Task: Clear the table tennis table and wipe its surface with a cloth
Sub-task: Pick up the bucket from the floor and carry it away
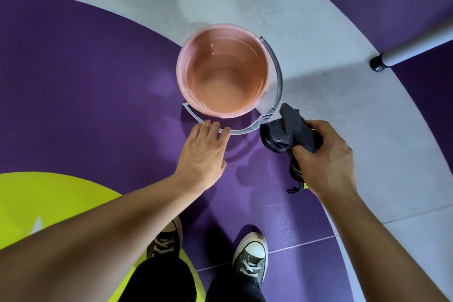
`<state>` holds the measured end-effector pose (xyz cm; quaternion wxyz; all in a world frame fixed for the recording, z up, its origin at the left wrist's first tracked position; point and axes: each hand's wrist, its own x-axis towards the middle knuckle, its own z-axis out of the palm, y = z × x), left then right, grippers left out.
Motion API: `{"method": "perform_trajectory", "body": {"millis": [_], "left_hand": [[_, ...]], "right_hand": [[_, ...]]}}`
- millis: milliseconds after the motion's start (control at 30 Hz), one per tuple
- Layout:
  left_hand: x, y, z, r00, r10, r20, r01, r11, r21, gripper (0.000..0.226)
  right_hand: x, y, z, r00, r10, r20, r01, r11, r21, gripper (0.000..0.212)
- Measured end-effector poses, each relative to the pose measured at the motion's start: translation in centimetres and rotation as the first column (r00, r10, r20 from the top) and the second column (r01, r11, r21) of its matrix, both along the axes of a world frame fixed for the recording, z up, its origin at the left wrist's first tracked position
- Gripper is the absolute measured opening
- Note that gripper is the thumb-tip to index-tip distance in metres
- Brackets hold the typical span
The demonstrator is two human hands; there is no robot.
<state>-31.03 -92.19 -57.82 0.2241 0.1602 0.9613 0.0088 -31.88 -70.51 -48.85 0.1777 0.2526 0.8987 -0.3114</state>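
**A:** From the head camera, where is the cloth [289,132]?

**B:** Bunched in the right hand [326,162], whose fingers and thumb are clamped round it. One loose end sticks up towards the bucket [181,73], and another dangles below the fist.

**A:** And the bucket from that grip?

**B:** Just ahead and to the left, standing on the floor with water [225,81] in it. The table itself isn't in view.

**A:** The left hand [203,154]?

**B:** Its fingers are fairly straight and hold nothing. The fingertips [212,126] rest on the lowered grey handle [278,76].

**A:** So which hand dips?

**B:** The right, I'd judge. It is nearer the rim with the cloth, and a short reach forward and left would do it.
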Motion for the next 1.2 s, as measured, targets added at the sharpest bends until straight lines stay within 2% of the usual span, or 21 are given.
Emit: {"method": "perform_trajectory", "body": {"millis": [133, 233, 300, 367, 433, 467, 500, 667, 767, 867, 1033, 1200], "left_hand": [[-1.3, -0.6, 2.0, 0.984, 0.106, -0.144, -0.086, 0.987, 0.134, 0.041], [-3.9, -0.9, 4.1, 0.958, 0.253, -0.135, -0.226, 0.955, 0.192, 0.018], [-6.0, -1.1, 5.8, 0.933, 0.346, -0.100, -0.305, 0.908, 0.287, 0.011], [-7.8, -0.7, 7.5, 0.909, 0.417, 0.006, -0.375, 0.810, 0.451, 0.009], [-9.1, 0.4, 9.4, 0.873, 0.442, 0.208, -0.474, 0.664, 0.579, 0.018], [-9.5, 0.9, 10.1, 0.848, 0.444, 0.289, -0.521, 0.603, 0.604, 0.023], [-9.8, 1.3, 10.8, 0.830, 0.443, 0.339, -0.554, 0.581, 0.597, 0.023], [-11.2, 0.3, 13.5, 0.813, 0.487, 0.319, -0.582, 0.699, 0.415, 0.028], [-10.7, -0.7, 15.5, 0.823, 0.446, 0.351, -0.556, 0.757, 0.344, 0.030], [-9.3, -0.9, 18.3, 0.856, 0.400, 0.327, -0.500, 0.802, 0.327, 0.029], [-5.5, -1.4, 26.8, 0.887, 0.344, 0.307, -0.432, 0.854, 0.290, 0.027], [-0.4, -2.4, 37.6, 0.936, 0.173, 0.307, -0.284, 0.884, 0.370, 0.020]], "right_hand": [[-0.8, 0.3, 1.3, 0.999, -0.044, -0.018, 0.044, 0.999, 0.012, 0.038], [-1.4, 1.0, 2.3, 0.995, -0.085, -0.047, 0.086, 0.996, 0.025, 0.039], [-1.6, 1.4, 2.7, 0.993, -0.100, -0.057, 0.102, 0.994, 0.038, 0.040], [-1.7, 1.4, 3.3, 0.992, -0.116, -0.052, 0.118, 0.992, 0.041, 0.040], [-1.5, 1.1, 4.1, 0.991, -0.126, -0.045, 0.127, 0.991, 0.037, 0.040], [-1.3, 0.9, 4.6, 0.992, -0.122, -0.041, 0.124, 0.992, 0.034, 0.040], [-1.0, 0.7, 5.2, 0.992, -0.118, -0.037, 0.120, 0.992, 0.030, 0.041], [0.6, -0.3, 9.4, 0.994, -0.103, -0.025, 0.103, 0.995, -0.003, 0.041], [2.1, -0.2, 12.3, 0.995, -0.090, -0.041, 0.090, 0.996, -0.014, 0.040], [3.9, 0.1, 15.6, 0.993, -0.103, -0.051, 0.102, 0.994, -0.023, 0.040], [7.0, 0.2, 23.4, 0.995, -0.092, -0.026, 0.092, 0.996, -0.008, 0.041], [11.3, -0.5, 33.1, 0.994, -0.103, -0.024, 0.104, 0.993, 0.052, 0.044]]}}
